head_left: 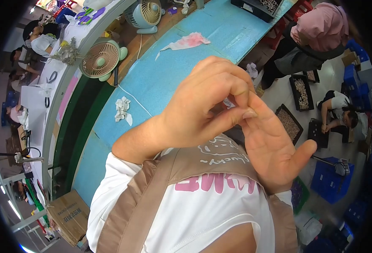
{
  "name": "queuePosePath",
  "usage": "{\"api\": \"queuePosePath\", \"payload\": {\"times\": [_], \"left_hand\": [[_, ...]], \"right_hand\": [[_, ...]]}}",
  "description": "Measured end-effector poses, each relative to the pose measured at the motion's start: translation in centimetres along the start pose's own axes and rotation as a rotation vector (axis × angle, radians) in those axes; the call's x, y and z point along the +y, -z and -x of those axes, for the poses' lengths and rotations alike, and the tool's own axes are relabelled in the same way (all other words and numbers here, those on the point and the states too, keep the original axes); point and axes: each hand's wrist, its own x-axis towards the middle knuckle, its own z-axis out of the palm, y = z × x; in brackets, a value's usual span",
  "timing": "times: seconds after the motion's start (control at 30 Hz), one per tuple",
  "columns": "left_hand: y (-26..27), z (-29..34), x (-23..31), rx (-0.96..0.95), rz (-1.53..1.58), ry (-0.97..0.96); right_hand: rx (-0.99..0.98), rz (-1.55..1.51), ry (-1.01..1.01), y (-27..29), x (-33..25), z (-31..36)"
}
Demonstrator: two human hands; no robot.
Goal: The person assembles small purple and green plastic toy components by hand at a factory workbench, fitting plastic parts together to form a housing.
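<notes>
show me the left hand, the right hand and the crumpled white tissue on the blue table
left hand (205,100), head view, on the back of the hand
right hand (270,145), head view, on the palm
crumpled white tissue (121,110), head view, on its bunched middle

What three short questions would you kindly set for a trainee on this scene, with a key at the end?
1. Which hand has its open palm in view, the left hand or the right hand?
2. True or false: the green fan is to the right of both hands.
3. The apron is: A) blue; B) brown; C) green.

Key:
1. The right hand.
2. False; the green fan is to their left.
3. B.
</notes>
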Motion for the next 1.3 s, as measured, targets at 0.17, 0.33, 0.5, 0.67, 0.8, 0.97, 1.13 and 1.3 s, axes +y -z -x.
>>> {"api": "queuePosePath", "payload": {"times": [0.17,0.33,0.5,0.67,0.8,0.97,1.13,1.3], "left_hand": [[0.2,-0.3,-0.5,-0.004,-0.009,-0.006],[0.1,-0.2,-0.8,0.017,-0.018,-0.015],[-0.4,-0.2,-1.2,0.025,0.006,-0.040],[-1.3,-0.4,-1.4,0.133,0.174,0.015],[-0.8,-0.9,-1.9,0.033,0.072,-0.076],[-0.3,-0.7,-2.1,0.020,0.066,-0.091],[-0.2,0.0,-2.2,0.070,0.108,-0.060],[0.4,0.4,-2.1,0.096,0.086,-0.063]], "right_hand": [[-0.023,-0.014,0.015,0.2,0.1,-0.7],[0.003,0.008,0.007,0.5,0.2,-0.6],[-0.030,-0.026,0.058,0.6,0.1,-0.6],[0.071,-0.080,0.067,0.4,0.1,-0.5],[0.037,-0.034,0.073,0.4,0.2,-0.5],[0.011,-0.052,0.109,0.4,0.7,-0.7],[-0.002,-0.090,0.120,0.0,1.4,-1.1],[0.057,-0.143,0.115,-0.7,1.8,-1.3]]}}
